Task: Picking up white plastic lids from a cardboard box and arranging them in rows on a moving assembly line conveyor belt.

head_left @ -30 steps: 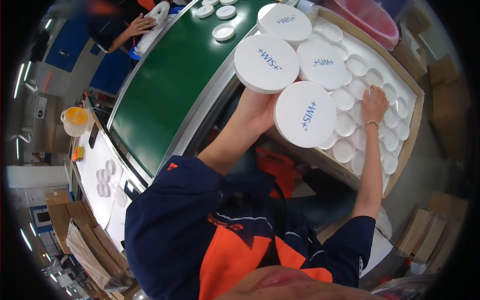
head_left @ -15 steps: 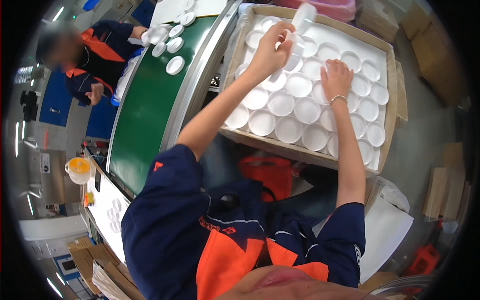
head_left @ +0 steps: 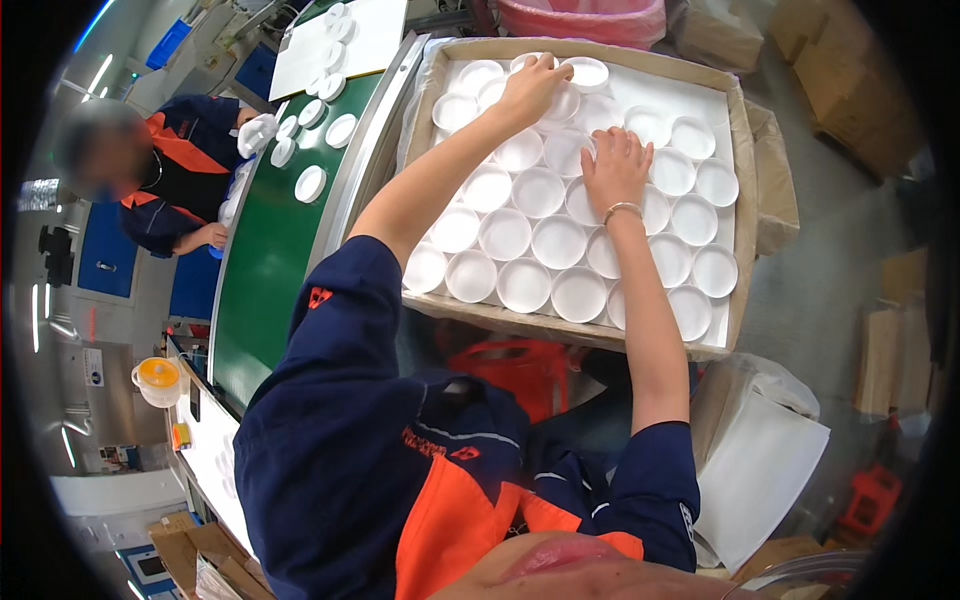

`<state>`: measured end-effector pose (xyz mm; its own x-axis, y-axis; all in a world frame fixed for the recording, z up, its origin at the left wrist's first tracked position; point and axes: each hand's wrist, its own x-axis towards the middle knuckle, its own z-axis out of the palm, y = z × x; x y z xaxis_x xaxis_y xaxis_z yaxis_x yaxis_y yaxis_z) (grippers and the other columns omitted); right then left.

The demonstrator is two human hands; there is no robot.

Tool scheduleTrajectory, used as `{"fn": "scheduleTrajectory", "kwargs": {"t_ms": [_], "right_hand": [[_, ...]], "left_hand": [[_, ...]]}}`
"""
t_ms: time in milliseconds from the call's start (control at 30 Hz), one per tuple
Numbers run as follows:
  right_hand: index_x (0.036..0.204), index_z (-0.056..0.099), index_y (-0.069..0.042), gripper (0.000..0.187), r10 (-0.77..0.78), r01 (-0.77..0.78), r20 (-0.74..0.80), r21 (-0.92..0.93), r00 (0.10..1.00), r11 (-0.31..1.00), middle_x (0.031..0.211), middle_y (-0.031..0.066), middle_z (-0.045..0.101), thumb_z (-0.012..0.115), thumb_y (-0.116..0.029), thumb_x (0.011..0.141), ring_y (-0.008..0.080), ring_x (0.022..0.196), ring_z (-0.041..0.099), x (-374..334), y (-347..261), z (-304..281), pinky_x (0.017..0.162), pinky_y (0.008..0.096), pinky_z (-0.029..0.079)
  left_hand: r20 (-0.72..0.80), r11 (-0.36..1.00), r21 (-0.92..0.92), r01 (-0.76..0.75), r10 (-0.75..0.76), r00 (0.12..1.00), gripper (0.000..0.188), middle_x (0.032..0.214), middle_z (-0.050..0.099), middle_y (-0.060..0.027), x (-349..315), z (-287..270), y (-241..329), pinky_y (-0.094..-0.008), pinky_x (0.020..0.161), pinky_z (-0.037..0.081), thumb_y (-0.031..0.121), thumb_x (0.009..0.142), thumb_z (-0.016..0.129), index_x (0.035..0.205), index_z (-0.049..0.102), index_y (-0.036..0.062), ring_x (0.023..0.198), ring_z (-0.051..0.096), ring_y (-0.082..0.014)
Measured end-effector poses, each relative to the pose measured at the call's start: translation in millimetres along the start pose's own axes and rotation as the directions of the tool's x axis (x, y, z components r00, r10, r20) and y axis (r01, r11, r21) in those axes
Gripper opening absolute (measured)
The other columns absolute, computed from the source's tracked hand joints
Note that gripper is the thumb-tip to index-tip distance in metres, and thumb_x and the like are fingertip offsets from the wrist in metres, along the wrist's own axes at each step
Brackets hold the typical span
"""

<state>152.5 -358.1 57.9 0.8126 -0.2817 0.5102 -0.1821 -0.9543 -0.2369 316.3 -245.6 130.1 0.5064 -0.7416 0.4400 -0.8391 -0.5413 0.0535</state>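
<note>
A shallow cardboard box (head_left: 735,300) holds rows of round, shallow white dishes (head_left: 560,241) on a white sheet. At the box's far side my left hand (head_left: 533,96) reaches down with curled fingers at the rim of a dish (head_left: 587,73). Its fingertips are partly hidden behind the hand and rims. Nearer the middle, my right hand (head_left: 615,175) lies over the dishes with its fingers stretched and slightly spread. It touches dishes under it but grips none that I can see.
Left of the box runs a green conveyor belt (head_left: 270,260) carrying several white round pieces (head_left: 310,183). Another person (head_left: 185,165) works across it with a white piece in hand. A pink-lined bin (head_left: 585,22) stands beyond the box; a red stool (head_left: 515,375) is below it.
My left hand has lowered the clear dish it held up into the far row. My right hand stays spread on the dishes. The view has shifted, so the box appears further left and lower.
</note>
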Motion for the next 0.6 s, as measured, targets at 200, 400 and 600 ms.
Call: {"fn": "scheduleTrajectory", "kwargs": {"t_ms": [200,400,600], "right_hand": [[0.119,0.056,-0.016,0.034,0.000,0.001,-0.008,0.012,1.000,1.000,0.128,0.0064,0.050,0.054,-0.036,0.092,0.0293,0.128,0.038,0.4,-0.6,-0.7,0.112,0.0571,0.021],[0.118,0.057,-0.016,0.033,-0.003,0.003,-0.012,0.009,1.000,1.000,0.127,0.0061,0.050,0.054,-0.036,0.092,0.0290,0.128,0.039,2.0,-2.7,-1.5,0.112,0.0570,0.021],[0.118,0.057,-0.015,0.033,-0.005,0.005,-0.013,0.027,1.000,1.000,0.128,0.0062,0.050,0.055,-0.035,0.091,0.0294,0.128,0.039,1.5,-1.2,-0.3,0.112,0.0576,0.021]], "left_hand": [[-0.039,1.000,0.026,0.000,0.001,0.999,0.031,0.105,0.056,-0.0112,2.1,7.8,-6.4,-0.0423,0.080,0.053,0.000,0.078,0.056,0.106,0.059,0.0142,0.101,0.054,-0.0337],[-0.027,0.998,0.056,-0.018,0.019,0.999,0.034,0.110,0.056,-0.0109,0.1,2.8,-12.3,-0.0411,0.079,0.054,-0.001,0.078,0.055,0.108,0.063,0.0152,0.102,0.054,-0.0329],[-0.024,0.999,0.038,-0.024,0.025,0.999,0.041,0.113,0.055,-0.0097,-3.9,-11.1,-3.5,-0.0393,0.079,0.056,-0.004,0.074,0.057,0.108,0.066,0.0153,0.105,0.053,-0.0323]]}}
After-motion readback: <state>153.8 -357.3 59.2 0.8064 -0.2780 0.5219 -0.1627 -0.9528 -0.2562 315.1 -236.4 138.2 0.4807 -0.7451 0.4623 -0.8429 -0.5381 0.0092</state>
